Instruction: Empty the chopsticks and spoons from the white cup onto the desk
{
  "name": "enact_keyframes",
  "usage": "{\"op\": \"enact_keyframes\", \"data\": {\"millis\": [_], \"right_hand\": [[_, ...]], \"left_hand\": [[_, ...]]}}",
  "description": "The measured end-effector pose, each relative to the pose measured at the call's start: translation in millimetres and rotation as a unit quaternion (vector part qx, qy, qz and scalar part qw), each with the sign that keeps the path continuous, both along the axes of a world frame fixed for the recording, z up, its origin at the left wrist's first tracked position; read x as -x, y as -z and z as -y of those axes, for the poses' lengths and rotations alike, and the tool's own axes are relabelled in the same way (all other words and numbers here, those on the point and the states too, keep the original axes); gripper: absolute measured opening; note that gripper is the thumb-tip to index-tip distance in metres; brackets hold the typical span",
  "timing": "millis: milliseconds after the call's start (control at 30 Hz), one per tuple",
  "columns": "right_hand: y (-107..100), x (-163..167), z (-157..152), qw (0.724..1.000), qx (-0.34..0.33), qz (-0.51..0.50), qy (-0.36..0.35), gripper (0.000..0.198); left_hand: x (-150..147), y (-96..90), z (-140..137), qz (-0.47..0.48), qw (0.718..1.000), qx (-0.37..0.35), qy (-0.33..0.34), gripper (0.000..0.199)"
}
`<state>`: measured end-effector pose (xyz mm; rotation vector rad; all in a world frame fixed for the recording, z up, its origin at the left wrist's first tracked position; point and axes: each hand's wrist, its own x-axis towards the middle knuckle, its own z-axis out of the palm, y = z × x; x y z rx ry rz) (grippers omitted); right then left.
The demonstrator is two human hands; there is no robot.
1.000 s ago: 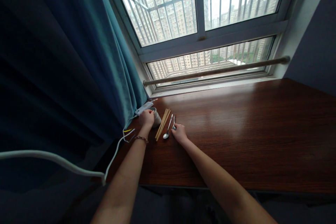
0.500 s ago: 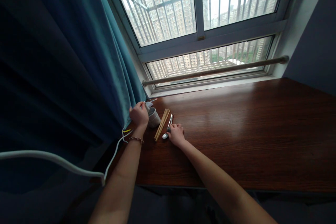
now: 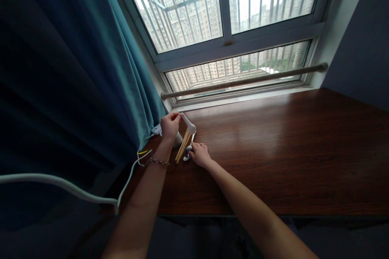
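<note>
My left hand is closed in a pinch on the handle end of a white soup spoon. The spoon's bowl slants down to the right, over the upper ends of several wooden chopsticks. Behind my left hand and wrist stands a grey cup, largely hidden. Fingers of my right hand are closed on a metal spoon beside the chopsticks. Another metal spoon's bowl shows just below it; their handles overlap, so I cannot separate them fully.
The brown wooden table runs up to the window sill. A white cable with a white plug-like piece lies at the left edge, beside the blue curtain. A rail crosses the lower window.
My left hand has brought the white soup spoon away from the cup, to the right over the chopsticks. My right hand has shifted slightly left with the metal spoon. The view has moved a little.
</note>
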<state>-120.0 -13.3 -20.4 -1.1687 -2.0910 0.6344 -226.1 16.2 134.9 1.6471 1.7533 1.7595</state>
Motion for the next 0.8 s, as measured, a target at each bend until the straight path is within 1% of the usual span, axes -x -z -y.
{"op": "enact_keyframes", "data": {"millis": [67, 100, 167, 200, 233, 267, 300, 333, 400, 500, 600, 633, 667, 700, 733, 800], "right_hand": [[0, -5, -11, 0.995, 0.034, -0.086, 0.039, 0.035], [0, -8, -16, 0.986, 0.046, -0.141, 0.072, 0.034], [-3, -16, -26, 0.955, 0.05, -0.261, 0.13, 0.033], [-5, -19, -29, 0.938, 0.044, -0.316, 0.136, 0.031], [-7, -22, -32, 0.923, 0.039, -0.361, 0.125, 0.029], [-9, -24, -33, 0.913, 0.038, -0.392, 0.103, 0.028], [-11, -26, -34, 0.909, 0.041, -0.407, 0.078, 0.028], [-12, -27, -34, 0.911, 0.045, -0.407, 0.06, 0.03], [-13, -29, -32, 0.926, 0.049, -0.371, 0.051, 0.031], [-15, -30, -28, 0.953, 0.048, -0.292, 0.068, 0.024], [-17, -28, -24, 0.972, 0.066, -0.211, 0.078, 0.018], [-18, -27, -22, 0.977, 0.077, -0.182, 0.081, 0.019], [-19, -25, -20, 0.981, 0.088, -0.153, 0.086, 0.02], [-19, -23, -19, 0.983, 0.099, -0.126, 0.092, 0.021], [-19, -21, -18, 0.984, 0.108, -0.102, 0.098, 0.022], [-18, -17, -18, 0.984, 0.117, -0.069, 0.113, 0.021]], "left_hand": [[0, 9.5, -5, 0.043, 0.999, 0.025, 0.019, 0.022], [0, 13.7, -7, 0.061, 0.997, 0.037, 0.025, 0.022], [-1, 21.6, -9, 0.097, 0.992, 0.065, 0.037, 0.02], [-2, 25.3, -10, 0.115, 0.989, 0.082, 0.046, 0.02], [-3, 29.1, -11, 0.133, 0.984, 0.1, 0.055, 0.019], [-5, 32.8, -12, 0.152, 0.979, 0.119, 0.066, 0.019], [-7, 36.5, -13, 0.17, 0.973, 0.138, 0.077, 0.018], [-9, 40.1, -14, 0.183, 0.967, 0.156, 0.087, 0.018], [-12, 47.1, -16, 0.174, 0.961, 0.193, 0.092, 0.016], [-16, 57.7, -18, 0.114, 0.965, 0.227, 0.068, 0.017], [-16, 70.5, -17, 0.071, 0.969, 0.235, 0.039, 0.019], [-15, 75.7, -15, 0.024, 0.968, 0.251, 0.019, 0.018], [-13, 81.3, -12, -0.041, 0.961, 0.275, -0.005, 0.018], [-12, 87.2, -9, -0.119, 0.945, 0.304, -0.033, 0.019], [-11, 93.0, -6, -0.197, 0.919, 0.338, -0.055, 0.022], [-10, 103.5, -1, -0.294, 0.87, 0.387, -0.078, 0.025]]}}
